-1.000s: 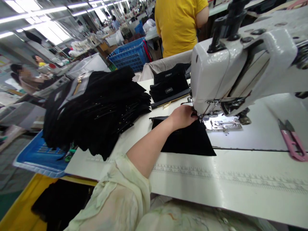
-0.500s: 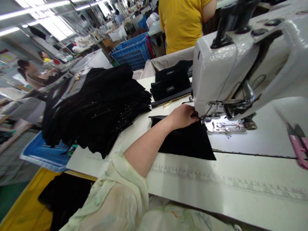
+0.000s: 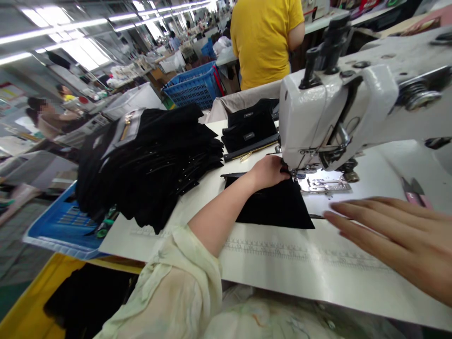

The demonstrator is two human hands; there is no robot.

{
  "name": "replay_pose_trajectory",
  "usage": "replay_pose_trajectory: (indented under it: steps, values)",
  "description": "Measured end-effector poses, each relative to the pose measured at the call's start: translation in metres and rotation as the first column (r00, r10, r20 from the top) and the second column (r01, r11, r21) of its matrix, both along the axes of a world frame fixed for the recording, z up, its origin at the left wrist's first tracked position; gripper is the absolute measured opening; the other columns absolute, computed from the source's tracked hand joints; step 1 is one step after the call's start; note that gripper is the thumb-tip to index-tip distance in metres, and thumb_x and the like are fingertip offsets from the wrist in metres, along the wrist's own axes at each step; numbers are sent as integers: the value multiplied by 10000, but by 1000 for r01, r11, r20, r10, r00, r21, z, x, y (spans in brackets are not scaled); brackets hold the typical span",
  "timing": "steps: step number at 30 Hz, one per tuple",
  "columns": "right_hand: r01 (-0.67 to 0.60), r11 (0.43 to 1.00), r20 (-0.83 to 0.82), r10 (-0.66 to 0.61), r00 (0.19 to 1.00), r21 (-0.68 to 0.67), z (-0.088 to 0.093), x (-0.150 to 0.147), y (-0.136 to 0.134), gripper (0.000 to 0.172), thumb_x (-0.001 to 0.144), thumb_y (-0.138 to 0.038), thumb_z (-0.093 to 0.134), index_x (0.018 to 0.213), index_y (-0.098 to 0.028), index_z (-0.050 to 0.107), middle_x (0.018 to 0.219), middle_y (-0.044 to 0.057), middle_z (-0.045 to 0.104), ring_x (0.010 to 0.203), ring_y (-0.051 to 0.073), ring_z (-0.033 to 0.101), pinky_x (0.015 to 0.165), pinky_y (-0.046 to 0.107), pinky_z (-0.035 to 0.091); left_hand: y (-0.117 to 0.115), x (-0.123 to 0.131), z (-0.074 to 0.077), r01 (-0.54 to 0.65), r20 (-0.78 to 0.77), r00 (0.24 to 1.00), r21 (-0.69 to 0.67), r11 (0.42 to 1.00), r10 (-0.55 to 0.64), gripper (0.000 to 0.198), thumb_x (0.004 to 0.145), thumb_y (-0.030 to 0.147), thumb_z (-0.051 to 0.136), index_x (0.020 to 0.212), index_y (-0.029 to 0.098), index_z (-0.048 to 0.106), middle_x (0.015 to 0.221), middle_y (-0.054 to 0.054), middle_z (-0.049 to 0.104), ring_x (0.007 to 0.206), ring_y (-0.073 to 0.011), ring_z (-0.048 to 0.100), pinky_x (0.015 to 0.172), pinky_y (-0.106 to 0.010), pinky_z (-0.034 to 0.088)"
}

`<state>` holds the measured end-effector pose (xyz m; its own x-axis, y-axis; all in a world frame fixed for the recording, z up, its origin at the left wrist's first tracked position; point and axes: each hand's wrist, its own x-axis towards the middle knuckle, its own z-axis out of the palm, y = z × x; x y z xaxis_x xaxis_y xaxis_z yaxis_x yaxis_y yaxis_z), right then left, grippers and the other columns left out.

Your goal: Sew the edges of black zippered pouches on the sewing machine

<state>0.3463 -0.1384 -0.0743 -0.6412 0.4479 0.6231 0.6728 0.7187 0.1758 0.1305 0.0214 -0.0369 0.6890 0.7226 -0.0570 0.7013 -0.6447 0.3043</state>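
My left hand (image 3: 270, 172) is closed on the upper edge of a black fabric piece (image 3: 273, 207), close beside the needle area of a white sewing machine (image 3: 310, 108). Its fingertips are partly hidden by the machine head. The fabric lies flat on the white table, its right edge near the lit metal needle plate (image 3: 326, 184). Over the table's right side, my right hand (image 3: 391, 235) is stretched out with fingers extended and nothing in it, slightly blurred. Pink-handled scissors (image 3: 415, 192) lie on the machine bed beyond it.
A tall heap of black fabric pieces (image 3: 158, 160) stands at the left. Behind the machine head lie black pouches (image 3: 250, 125) and a zipper strip (image 3: 247, 153). A blue crate (image 3: 60, 235) and a yellow bin (image 3: 21, 301) sit lower left. A person in yellow (image 3: 264, 42) stands beyond.
My right hand has come into view from the right, fingers extended. My left hand stays on the black fabric by the needle. The view has shifted slightly, showing more of the machine.
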Motion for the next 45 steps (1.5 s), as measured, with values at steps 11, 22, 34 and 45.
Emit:
replay_pose_trajectory:
  steps: [11, 22, 34, 45]
  values:
    - [-106, 981, 133, 85, 987, 164, -15, -48, 41, 402, 912, -11, 325, 932, -28, 726, 937, 141, 739, 855, 231, 688, 802, 365, 560, 0, 1, 0, -2, -52, 999, 13, 1000, 2, 226, 851, 176, 661, 1063, 132, 723, 1103, -106, 739, 1106, -254, 665, 994, -351, 498]
    - [-93, 984, 127, 74, 989, 152, -15, -51, 41, 399, 888, 4, 347, 920, -72, 737, 943, 125, 743, 870, 220, 681, 800, 363, 566, -7, 1, -4, -31, -19, 999, 32, 999, 32, 226, 888, 150, 574, 1061, 115, 716, 1160, -131, 718, 1184, -273, 626, 1030, -371, 482]
    - [-125, 986, 117, 112, 987, 109, -11, -47, 42, 398, 905, 5, 331, 940, -60, 722, 945, 124, 743, 849, 221, 695, 772, 360, 571, -12, 3, -5, -64, -9, 998, 38, 997, 64, 236, 891, 165, 586, 1085, 113, 710, 1155, -127, 721, 1188, -271, 628, 1026, -357, 491]
    - [-126, 984, 195, 99, 976, 130, -14, -45, 41, 340, 868, 6, 397, 975, -82, 708, 972, 135, 739, 875, 212, 690, 793, 355, 569, -9, 2, -3, -60, -20, 998, 34, 998, 61, 211, 887, 186, 594, 1048, 151, 725, 1140, -106, 728, 1174, -269, 636, 1014, -350, 497]
